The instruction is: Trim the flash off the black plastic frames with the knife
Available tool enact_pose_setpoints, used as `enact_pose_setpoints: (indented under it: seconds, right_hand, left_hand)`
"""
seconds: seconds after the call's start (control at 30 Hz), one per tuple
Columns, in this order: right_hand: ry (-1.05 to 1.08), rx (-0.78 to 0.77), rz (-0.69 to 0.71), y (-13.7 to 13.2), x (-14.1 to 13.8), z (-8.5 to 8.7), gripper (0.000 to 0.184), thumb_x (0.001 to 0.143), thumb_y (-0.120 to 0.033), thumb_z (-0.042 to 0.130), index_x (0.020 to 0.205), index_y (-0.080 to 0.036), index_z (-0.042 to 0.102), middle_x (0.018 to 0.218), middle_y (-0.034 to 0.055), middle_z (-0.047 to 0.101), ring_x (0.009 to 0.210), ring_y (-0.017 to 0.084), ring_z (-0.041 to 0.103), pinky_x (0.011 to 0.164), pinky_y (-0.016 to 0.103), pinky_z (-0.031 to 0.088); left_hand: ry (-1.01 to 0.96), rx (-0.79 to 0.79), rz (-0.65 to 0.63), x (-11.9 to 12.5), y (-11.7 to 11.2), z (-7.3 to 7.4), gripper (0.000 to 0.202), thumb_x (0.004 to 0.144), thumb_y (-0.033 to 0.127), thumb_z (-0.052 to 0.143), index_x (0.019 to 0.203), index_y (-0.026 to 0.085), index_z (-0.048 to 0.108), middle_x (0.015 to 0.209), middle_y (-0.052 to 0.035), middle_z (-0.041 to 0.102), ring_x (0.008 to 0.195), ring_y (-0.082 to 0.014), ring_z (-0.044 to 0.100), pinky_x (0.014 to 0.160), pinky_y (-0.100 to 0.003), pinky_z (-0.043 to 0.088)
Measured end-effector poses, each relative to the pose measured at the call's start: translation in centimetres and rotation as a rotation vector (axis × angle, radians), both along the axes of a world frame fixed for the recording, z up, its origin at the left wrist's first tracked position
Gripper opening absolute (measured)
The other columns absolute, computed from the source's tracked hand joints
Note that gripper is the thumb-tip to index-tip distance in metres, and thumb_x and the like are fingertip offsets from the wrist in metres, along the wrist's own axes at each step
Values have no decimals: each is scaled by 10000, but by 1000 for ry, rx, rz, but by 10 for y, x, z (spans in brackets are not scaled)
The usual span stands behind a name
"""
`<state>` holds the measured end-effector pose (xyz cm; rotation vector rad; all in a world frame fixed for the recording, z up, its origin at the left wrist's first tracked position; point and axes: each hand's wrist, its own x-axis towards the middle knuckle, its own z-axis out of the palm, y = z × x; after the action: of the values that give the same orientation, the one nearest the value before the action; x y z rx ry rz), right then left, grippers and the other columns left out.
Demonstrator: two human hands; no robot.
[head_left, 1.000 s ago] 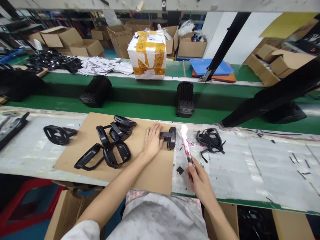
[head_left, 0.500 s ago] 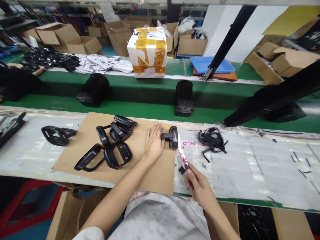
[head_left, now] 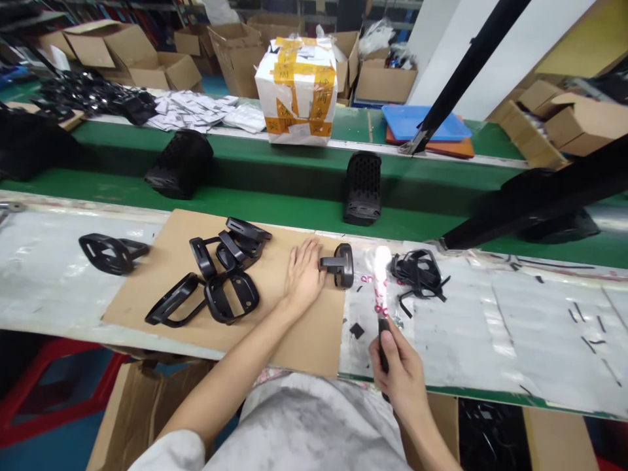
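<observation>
My left hand lies flat on the brown cardboard sheet, fingers stretched out. Its right edge meets the near end of a black plastic bracket frame, which stands at the sheet's right edge. In my right hand is a hammer-like tool. Its handle is black, its upper part is white with pink marks, and its pale head is blurred. That head is apart from the bracket, to its right. Left of my left hand lie several more black brackets, heaped loosely.
Another bracket rests at the sheet's left edge. A tangle of black strips lies to the right, with small scraps beyond. Black perforated housings stand on the green conveyor. A slanted black post crosses the right side.
My right hand has swung the tool away from the bracket's outer side, to the right, and turned it more upright. My left hand stays beside the bracket. The view has shifted slightly.
</observation>
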<state>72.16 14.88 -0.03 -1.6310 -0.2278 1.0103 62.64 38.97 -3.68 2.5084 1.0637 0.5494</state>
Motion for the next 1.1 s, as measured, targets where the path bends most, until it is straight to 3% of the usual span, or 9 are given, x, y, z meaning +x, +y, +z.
enact_pose_setpoints:
  seconds: [0.17,0.37,0.53,0.7,0.77,0.87,0.93,1.0,1.1]
  right_hand:
    - [183,-94,190,3,3,1,877,820,-801,757,1453,-207,626,601,-76,502,366,59,269,306,183,223]
    - [0,95,-50,7,-1,14,740,890,-782,694,1374,-224,642,615,-83,477,380,66,298,323,192,283]
    - [184,-79,268,9,-1,4,814,835,-764,764,1417,-206,649,608,-82,496,378,58,269,316,190,251]
    - [-92,-40,214,11,26,-1,878,880,-740,707,1527,-154,603,659,-35,591,386,88,343,344,236,323]
    - [-305,-58,231,14,38,-4,769,915,-670,691,1483,-153,661,752,28,674,472,146,503,423,281,454]
    - [-684,-40,316,21,51,-13,526,946,-512,652,1329,-175,777,999,124,753,860,283,729,781,417,638]
    - [-850,-13,354,27,55,-18,449,954,-421,605,1282,-185,801,1120,151,743,1066,325,728,987,488,609]
    - [-924,19,343,36,58,-16,420,961,-384,591,1273,-199,804,1209,161,720,1169,334,704,1084,528,568]
    - [-861,147,331,57,59,6,367,982,-407,654,1275,-239,799,1320,148,710,1265,328,677,1113,522,557]
  left_hand:
    - [4,-8,-11,0,0,1,544,994,191,491,1527,89,534,1679,-168,490,1617,-294,375,1363,-537,227]
    - [-1,-25,-5,-1,1,1,541,983,189,498,1516,114,546,1681,-160,489,1623,-289,365,1362,-543,226]
    - [-27,-8,-22,-4,2,0,542,1001,211,489,1534,125,531,1674,-155,499,1612,-289,381,1353,-523,239]
    - [-96,-70,-43,-7,9,2,505,1006,234,500,1498,149,575,1659,-162,516,1600,-314,397,1339,-558,246]
    - [-223,-193,-17,-5,15,3,417,1022,249,466,1378,156,663,1543,-160,634,1516,-328,508,1309,-568,305]
    - [-528,-497,60,3,23,6,378,1067,387,433,1120,172,740,1179,-134,795,1208,-324,716,1141,-520,518]
    - [-740,-650,159,10,27,12,421,1067,512,459,998,194,727,996,-102,796,1021,-299,752,991,-460,600]
    - [-865,-696,240,13,30,20,438,1035,594,534,913,210,704,890,-84,767,902,-281,742,879,-422,619]
    - [-924,-777,172,7,29,33,374,930,569,747,836,214,682,743,-59,690,785,-268,698,737,-381,592]
